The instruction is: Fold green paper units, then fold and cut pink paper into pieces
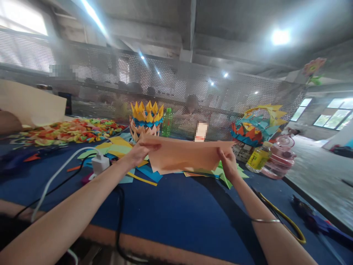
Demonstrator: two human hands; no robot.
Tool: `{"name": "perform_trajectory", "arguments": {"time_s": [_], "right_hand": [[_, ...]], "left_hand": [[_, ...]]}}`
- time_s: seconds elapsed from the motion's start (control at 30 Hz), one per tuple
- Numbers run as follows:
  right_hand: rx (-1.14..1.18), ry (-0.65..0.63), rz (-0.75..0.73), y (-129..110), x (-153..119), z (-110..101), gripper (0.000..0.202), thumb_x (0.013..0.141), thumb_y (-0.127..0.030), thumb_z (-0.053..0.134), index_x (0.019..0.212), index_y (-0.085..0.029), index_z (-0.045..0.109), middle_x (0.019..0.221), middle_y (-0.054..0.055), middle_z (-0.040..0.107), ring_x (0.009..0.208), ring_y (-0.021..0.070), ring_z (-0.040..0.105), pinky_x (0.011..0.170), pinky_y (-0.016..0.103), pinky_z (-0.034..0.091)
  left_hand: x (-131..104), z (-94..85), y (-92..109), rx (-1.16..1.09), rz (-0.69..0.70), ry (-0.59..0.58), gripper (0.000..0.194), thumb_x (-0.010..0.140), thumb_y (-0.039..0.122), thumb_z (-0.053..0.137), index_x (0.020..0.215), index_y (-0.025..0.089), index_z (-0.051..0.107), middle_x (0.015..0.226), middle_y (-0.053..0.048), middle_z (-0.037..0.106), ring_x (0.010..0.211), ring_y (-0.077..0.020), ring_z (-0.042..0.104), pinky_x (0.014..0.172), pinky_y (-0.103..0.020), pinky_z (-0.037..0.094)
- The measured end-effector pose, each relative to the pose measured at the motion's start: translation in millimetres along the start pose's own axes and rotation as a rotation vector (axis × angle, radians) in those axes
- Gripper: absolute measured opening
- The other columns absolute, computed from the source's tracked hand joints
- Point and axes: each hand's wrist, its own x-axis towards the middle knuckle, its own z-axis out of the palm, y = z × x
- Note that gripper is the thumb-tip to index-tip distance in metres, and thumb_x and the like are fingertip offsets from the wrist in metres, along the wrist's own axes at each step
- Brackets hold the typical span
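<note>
A sheet of orange-tan paper [184,156] is stretched between my two hands, held up above the blue table. My left hand [140,151] pinches its left edge, and my right hand [228,160] grips the right edge with the thumb in front. Below and behind the sheet lie coloured paper sheets [118,147] in yellow, green and blue. A basket folded from yellow, blue and tan paper points [147,117] stands behind my left hand. Further right sits another folded-paper basket [248,129] with a yellow handle.
Small folded paper pieces [74,130] are heaped at the left. A white charger [100,163] with cables stands near my left forearm. A green bottle [167,123], a yellow-labelled bottle [258,157] and a pink jug [280,158] stand behind. A blue glue gun [314,217] lies right.
</note>
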Motion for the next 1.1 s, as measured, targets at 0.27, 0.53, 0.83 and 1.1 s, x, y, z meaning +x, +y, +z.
{"name": "perform_trajectory", "arguments": {"time_s": [0.27,0.53,0.83,1.1], "right_hand": [[0.048,-0.036,0.103,4,-2,8,0.053,0.054,-0.063,0.076,0.078,-0.017,0.068,0.078,0.005,0.072,0.071,0.0200,0.063,0.069,0.033,0.050],[0.157,0.003,0.198,-13,-4,8,0.045,0.062,-0.055,0.077,0.087,-0.018,0.070,0.090,0.006,0.075,0.080,0.0240,0.069,0.070,0.034,0.055],[0.205,-0.232,0.430,5,-11,3,0.046,0.047,-0.038,0.088,0.085,-0.017,0.073,0.087,0.008,0.076,0.077,0.0264,0.071,0.073,0.038,0.058],[0.311,-0.190,0.447,-8,-6,-1,0.045,0.048,-0.033,0.088,0.089,-0.020,0.073,0.095,0.004,0.076,0.088,0.0246,0.071,0.085,0.038,0.055]], "left_hand": [[-6,14.2,4,-0.033,0.021,0.072,0.047,0.047,0.035,0.087,0.087,0.015,0.074,0.100,-0.012,0.074,0.108,-0.0353,0.062,0.092,-0.044,0.051],[-14,13.9,18,-0.109,0.031,0.021,0.045,0.053,0.037,0.087,0.089,0.014,0.073,0.102,-0.012,0.074,0.100,-0.0331,0.066,0.084,-0.040,0.055],[-14,14.0,7,0.003,0.001,-0.064,0.064,0.044,0.031,0.090,0.102,0.014,0.069,0.106,-0.014,0.072,0.104,-0.0335,0.065,0.092,-0.046,0.050],[-14,17.7,6,-0.093,0.029,-0.039,0.043,0.047,0.030,0.088,0.084,0.015,0.073,0.105,-0.011,0.073,0.109,-0.0322,0.062,0.097,-0.044,0.048]]}}
